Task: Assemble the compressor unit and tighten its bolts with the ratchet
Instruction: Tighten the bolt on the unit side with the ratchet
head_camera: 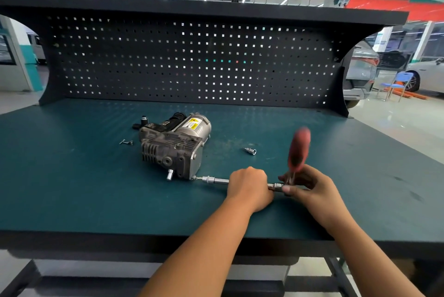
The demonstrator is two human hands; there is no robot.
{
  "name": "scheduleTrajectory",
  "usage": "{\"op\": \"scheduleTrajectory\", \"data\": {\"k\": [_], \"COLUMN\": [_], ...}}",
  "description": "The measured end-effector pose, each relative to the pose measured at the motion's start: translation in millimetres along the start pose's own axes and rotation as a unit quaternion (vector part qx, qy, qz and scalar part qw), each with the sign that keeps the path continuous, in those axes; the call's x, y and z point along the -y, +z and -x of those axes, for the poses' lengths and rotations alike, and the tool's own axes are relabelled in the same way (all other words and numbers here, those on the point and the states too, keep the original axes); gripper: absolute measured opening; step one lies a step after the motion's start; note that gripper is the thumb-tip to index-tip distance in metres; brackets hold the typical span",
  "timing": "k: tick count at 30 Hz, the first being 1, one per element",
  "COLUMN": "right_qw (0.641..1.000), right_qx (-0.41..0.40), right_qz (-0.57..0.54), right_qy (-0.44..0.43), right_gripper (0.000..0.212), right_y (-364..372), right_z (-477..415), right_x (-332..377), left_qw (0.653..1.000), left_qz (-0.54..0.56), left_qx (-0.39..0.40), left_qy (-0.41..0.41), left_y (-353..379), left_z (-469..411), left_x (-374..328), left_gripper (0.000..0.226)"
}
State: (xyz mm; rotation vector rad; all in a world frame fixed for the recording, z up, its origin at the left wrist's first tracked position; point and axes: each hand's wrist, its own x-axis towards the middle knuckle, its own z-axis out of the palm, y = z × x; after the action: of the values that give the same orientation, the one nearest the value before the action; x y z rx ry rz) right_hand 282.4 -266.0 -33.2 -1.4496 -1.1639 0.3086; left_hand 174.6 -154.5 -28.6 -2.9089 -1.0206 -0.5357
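Observation:
The grey compressor unit lies on the green bench top, its silver motor can with a yellow label pointing away. A chrome extension bar runs from a bolt at the unit's near right corner toward me. My left hand grips the middle of that bar. My right hand holds the ratchet head at the bar's end, and the red ratchet handle stands up, blurred by motion. A chrome stub sticks out of the unit's near face.
Two loose bolts lie left of the unit. A spare socket sits to its right. A small black part rests behind the unit. The black pegboard closes off the back of the bench.

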Motion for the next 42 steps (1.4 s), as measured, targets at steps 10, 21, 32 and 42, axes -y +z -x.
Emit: {"op": "scheduleTrajectory", "data": {"k": [10,21,32,42], "right_qw": [0.983,0.971,0.984,0.997], "right_qx": [-0.028,0.028,-0.014,0.039], "right_qz": [0.135,0.204,0.162,-0.039], "right_qy": [0.12,-0.119,0.066,0.05], "right_gripper": [0.024,0.04,0.018,0.012], "right_y": [10,4,11,2], "right_z": [-11,19,-2,1], "right_x": [3,9,11,7], "left_qw": [1.0,0.999,1.0,1.0], "left_qz": [0.01,-0.01,-0.008,0.0], "left_qx": [-0.001,0.031,-0.001,-0.008], "left_qy": [-0.003,0.011,0.016,0.004], "left_y": [-2,-4,-4,-2], "left_z": [0,1,5,5], "left_x": [-3,0,-1,0], "left_gripper": [0.016,0.013,0.015,0.021]}}
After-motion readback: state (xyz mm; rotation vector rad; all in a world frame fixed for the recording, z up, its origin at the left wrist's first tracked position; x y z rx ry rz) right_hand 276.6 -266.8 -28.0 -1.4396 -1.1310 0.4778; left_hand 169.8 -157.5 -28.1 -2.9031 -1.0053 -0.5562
